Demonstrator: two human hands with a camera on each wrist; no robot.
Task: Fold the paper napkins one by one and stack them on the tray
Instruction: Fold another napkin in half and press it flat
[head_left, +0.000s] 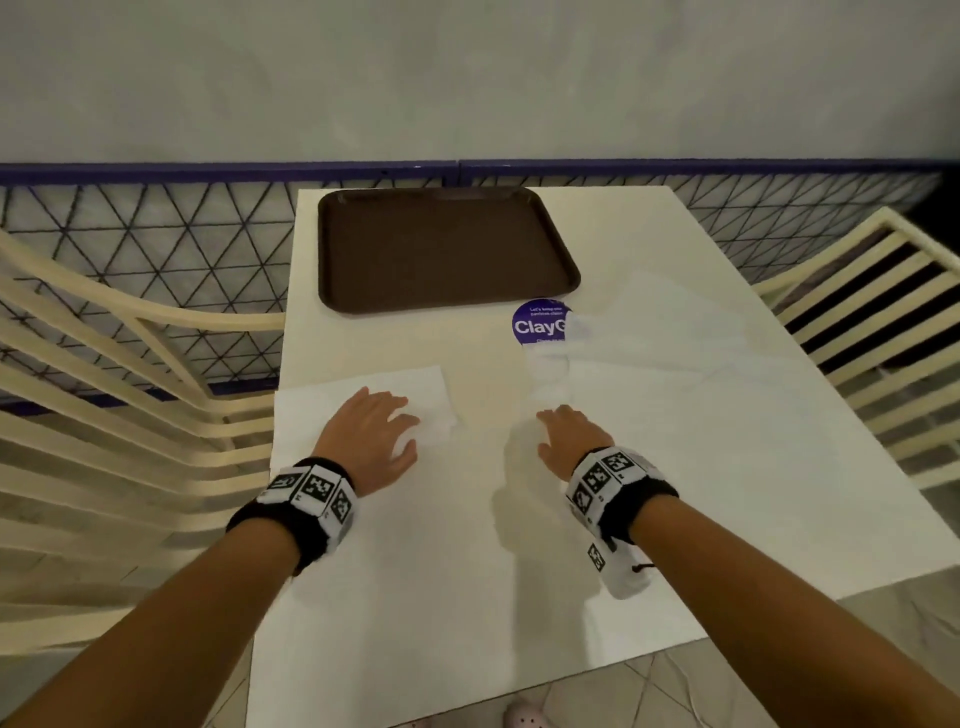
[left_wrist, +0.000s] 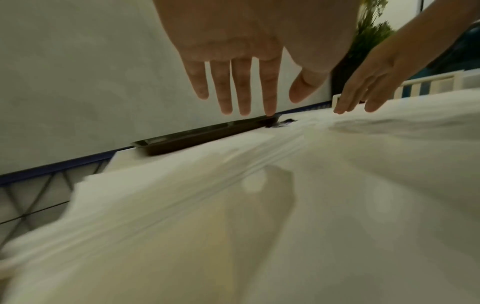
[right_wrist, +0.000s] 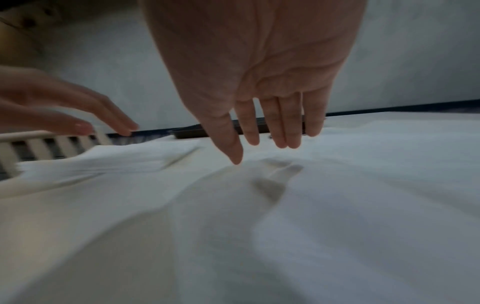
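An empty brown tray (head_left: 441, 249) lies at the far left-centre of the white table (head_left: 415, 571). One white paper napkin (head_left: 426, 384) lies flat near the table's left edge. My left hand (head_left: 384, 426) is spread over it with straight fingers, and the left wrist view shows those fingers (left_wrist: 241, 88) slightly above the paper. A loose spread of white napkins (head_left: 675, 364) covers the right half of the table. My right hand (head_left: 566, 431) is flat at their near left corner, its fingers (right_wrist: 280, 123) straight and just over the paper. Neither hand holds anything.
A round purple sticker (head_left: 537, 322) sits on the table between the tray and the right napkins, partly covered. Cream slatted chairs stand at the left (head_left: 104, 415) and right (head_left: 857, 322). A wall with triangle-pattern tiles (head_left: 156, 249) runs behind the table.
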